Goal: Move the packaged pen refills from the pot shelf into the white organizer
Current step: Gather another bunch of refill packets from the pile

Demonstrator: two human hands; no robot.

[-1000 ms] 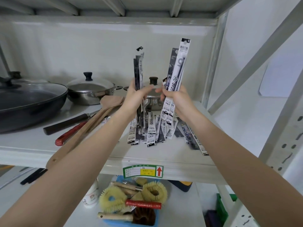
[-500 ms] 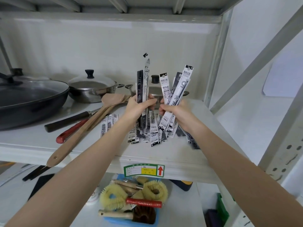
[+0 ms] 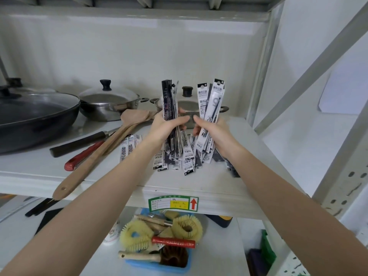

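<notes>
Head view at frame centre: our left hand (image 3: 166,127) and right hand (image 3: 214,130) each pinch upright pen refills (image 3: 211,108) above the shelf (image 3: 199,182), and we reckon the slick packets could fan out and spill.

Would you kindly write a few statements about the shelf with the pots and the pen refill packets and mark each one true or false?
1. Each hand holds a bunch of refill packets upright: the left hand a dark bunch, the right hand a white bunch. True.
2. Every packet has left the shelf. False: loose packets lie on the pot shelf under the hands.
3. A wooden spatula lies left of the packets. True.
4. The lidded steel pot stands on the lower shelf. False: it stands on the pot shelf, at the back.
5. The white organizer is in view. False: none shows.
</notes>
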